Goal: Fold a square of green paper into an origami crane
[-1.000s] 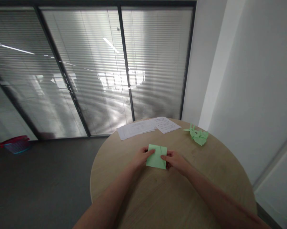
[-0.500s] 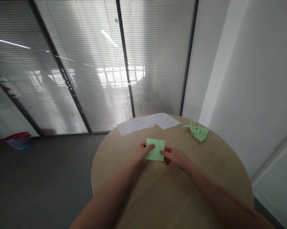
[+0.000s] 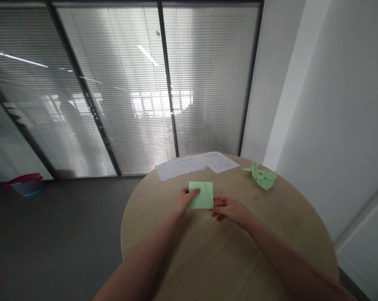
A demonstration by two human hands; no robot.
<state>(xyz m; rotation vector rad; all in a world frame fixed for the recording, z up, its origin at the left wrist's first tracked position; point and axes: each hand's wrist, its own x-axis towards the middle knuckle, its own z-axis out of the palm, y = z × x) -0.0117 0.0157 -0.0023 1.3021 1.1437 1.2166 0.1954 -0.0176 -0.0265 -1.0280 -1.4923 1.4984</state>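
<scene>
A folded square of light green paper (image 3: 203, 193) lies flat near the middle of a round wooden table (image 3: 232, 255). My left hand (image 3: 183, 202) pinches the paper's left edge, thumb on top. My right hand (image 3: 228, 207) sits at the paper's lower right corner, fingers curled and touching its edge.
White printed sheets (image 3: 189, 164) lie at the table's far edge. Several folded green paper figures (image 3: 261, 177) sit at the far right of the table. Glass partitions with blinds stand behind. A red and blue basket (image 3: 24, 184) is on the grey floor at left. A white wall runs on the right.
The green paper has shifted slightly left and away from me. My right hand has slid off its right side to the lower right corner. My left hand keeps its pinch.
</scene>
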